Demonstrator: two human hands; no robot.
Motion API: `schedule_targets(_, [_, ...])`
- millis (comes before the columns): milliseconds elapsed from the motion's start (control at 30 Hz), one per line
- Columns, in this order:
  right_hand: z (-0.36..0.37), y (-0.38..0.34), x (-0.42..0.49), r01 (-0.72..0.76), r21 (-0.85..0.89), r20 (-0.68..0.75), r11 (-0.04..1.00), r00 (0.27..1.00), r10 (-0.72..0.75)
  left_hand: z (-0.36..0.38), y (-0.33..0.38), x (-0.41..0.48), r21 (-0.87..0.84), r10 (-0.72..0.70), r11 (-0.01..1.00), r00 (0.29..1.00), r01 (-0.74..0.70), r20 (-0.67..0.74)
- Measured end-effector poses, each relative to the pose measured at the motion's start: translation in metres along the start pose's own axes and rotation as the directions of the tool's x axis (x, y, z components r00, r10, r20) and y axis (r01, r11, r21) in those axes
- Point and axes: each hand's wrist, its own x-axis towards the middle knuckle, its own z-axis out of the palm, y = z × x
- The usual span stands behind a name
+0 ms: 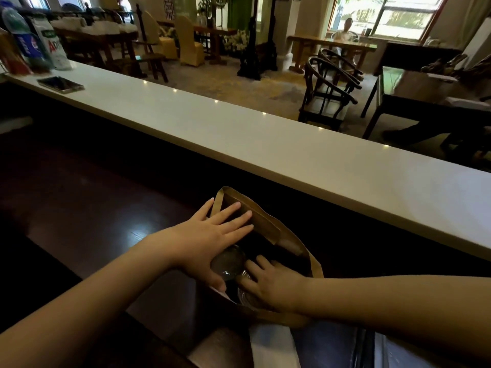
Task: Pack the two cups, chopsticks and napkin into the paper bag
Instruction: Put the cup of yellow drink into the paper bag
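A brown paper bag [265,221] stands open on the dark wooden worktop, close to me. Inside it are two cups with clear dome lids, one on the left [228,261] and one nearer me [245,297]. My left hand [212,235] lies flat with fingers spread over the bag's left rim, its thumb side against the left cup's lid. My right hand [276,288] reaches into the bag from the right, fingers curled over the nearer cup's lid. A white sheet [273,346], possibly the napkin, lies just below the bag. No chopsticks are in view.
A long white counter ledge [239,134] runs diagonally behind the bag. At its far left lie a phone [61,85] and stand bottles [24,43]. Beyond are wooden chairs [329,91], tables and a seated person by the window.
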Motion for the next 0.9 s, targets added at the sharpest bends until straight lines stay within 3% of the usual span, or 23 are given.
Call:
schedule_targets(467, [0.027,-0.016,0.019,0.045,-0.04,-0.038,0.998,0.998,-0.047,0.009,0.012,-0.002,0.012,-0.025,1.0,0.999,0.025,-0.032])
schedule_targets(633, [0.031,-0.015,0.019,-0.004,-0.075,-0.027,0.997,1.0,0.002,0.013,0.013,-0.004,0.014,-0.016,1.0,0.998,0.017,-0.057])
schedule_targets(900, [0.026,-0.012,0.019,-0.109,0.046,0.006,0.993,0.994,0.109,0.014,0.015,-0.004,0.01,-0.014,1.0,0.998,0.014,-0.061])
